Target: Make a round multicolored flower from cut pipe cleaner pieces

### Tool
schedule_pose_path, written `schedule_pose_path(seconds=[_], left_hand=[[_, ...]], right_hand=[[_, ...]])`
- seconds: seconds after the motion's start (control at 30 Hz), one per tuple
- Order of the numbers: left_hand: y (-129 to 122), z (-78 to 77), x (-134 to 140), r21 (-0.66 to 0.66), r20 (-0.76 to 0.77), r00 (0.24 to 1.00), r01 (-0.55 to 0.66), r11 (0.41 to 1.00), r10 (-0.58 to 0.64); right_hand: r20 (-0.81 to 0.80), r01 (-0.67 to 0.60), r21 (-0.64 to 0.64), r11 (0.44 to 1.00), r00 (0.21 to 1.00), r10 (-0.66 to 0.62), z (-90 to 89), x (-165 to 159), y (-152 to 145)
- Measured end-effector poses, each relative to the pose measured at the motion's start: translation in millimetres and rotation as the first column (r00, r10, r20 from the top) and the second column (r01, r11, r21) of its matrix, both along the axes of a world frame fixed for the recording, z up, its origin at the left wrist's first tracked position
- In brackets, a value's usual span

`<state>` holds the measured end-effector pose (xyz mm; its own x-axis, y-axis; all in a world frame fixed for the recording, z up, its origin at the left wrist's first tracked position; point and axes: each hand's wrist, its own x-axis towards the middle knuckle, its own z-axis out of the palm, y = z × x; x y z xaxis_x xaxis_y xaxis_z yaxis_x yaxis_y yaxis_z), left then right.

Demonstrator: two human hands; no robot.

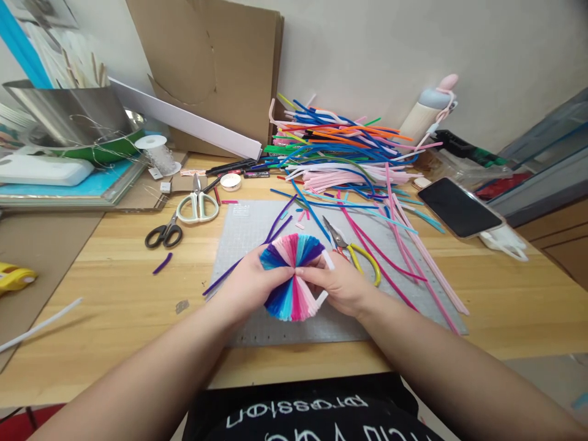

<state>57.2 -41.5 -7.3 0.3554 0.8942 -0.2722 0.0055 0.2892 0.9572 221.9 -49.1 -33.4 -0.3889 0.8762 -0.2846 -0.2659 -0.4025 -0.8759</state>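
A round fan of pipe cleaners [301, 303] in blue, turquoise, purple and pink is held up above the grey cutting mat [257, 334]. My left hand [250, 275] grips its left side, the thumb pressed at the centre. From the right, my right hand [342, 282] pinches near the centre with thumb and finger. A gap shows on the disc's right side, and white pipe cleaner ends stick out by the right hand. Yellow-handled pliers [365, 260] lie just beyond that hand. The fingers beneath the disc are mostly hidden.
A heap of coloured pipe cleaners [340, 147] lies at the back. White-handled scissors [197, 205] and black scissors [164, 234] rest left of the mat. A phone [460, 207] lies at the right. Cardboard [206, 67] leans on the wall; a yellow tool [16, 277] sits far left.
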Motion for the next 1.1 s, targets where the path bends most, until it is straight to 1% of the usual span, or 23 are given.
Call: schedule_pose_path(seconds=[0.17,0.3,0.37,0.47,0.57,0.67,0.8,0.87,0.97,1.03,1.1], left_hand=[[2.2,-1.5,-1.3,0.042,-0.007,0.999,-0.035,0.999,0.035],[2.0,-5.2,0.0,0.127,-0.118,0.987,-0.091,0.988,0.107],[0.9,-6.7,1.4,0.169,-0.16,0.976,-0.118,0.979,0.145],[-1.6,-7.0,3.2,0.231,-0.194,0.968,-0.116,0.966,0.162],[-3.6,-5.9,4.4,0.274,-0.239,0.956,-0.103,0.956,0.172],[-4.4,-4.6,5.2,0.286,-0.262,0.948,-0.1,0.953,0.178],[-4.9,-4.7,5.9,0.278,-0.245,0.955,-0.095,0.956,0.166],[-5.0,-5.6,5.9,0.269,-0.24,0.956,-0.1,0.958,0.167],[-4.1,-6.6,6.0,0.228,-0.21,0.965,-0.111,0.967,0.16],[-2.7,-5.9,6.5,0.171,-0.119,0.979,-0.144,0.975,0.166],[-0.8,-4.5,7.4,0.105,0.02,0.98,-0.199,0.974,0.198]], right_hand=[[-0.083,-0.074,-0.071,0.995,0.994,0.068,1.4,2.6,1.2],[-0.054,-0.055,-0.086,0.995,0.997,0.051,-0.8,2.5,1.5],[-0.038,-0.032,-0.065,0.997,0.999,0.03,-2.5,1.5,1.8],[-0.023,-0.007,-0.008,1.0,1.0,0.007,-4.9,-0.1,1.7],[0.016,0.025,0.085,0.996,1.0,-0.027,-6.4,-1.1,0.9],[0.056,0.055,0.166,0.985,0.996,-0.065,-7.0,-1.2,0.2],[0.05,0.063,0.192,0.979,0.996,-0.074,-8.1,-1.2,0.1],[0.042,0.065,0.162,0.985,0.996,-0.073,-8.9,-1.5,0.1],[0.016,0.05,0.078,0.996,0.999,-0.051,-7.9,-1.0,0.9],[-0.01,0.035,0.016,0.999,0.999,-0.035,-4.1,1.2,2.6],[-0.063,0.036,-0.024,0.999,0.997,-0.037,2.0,4.9,4.7]])
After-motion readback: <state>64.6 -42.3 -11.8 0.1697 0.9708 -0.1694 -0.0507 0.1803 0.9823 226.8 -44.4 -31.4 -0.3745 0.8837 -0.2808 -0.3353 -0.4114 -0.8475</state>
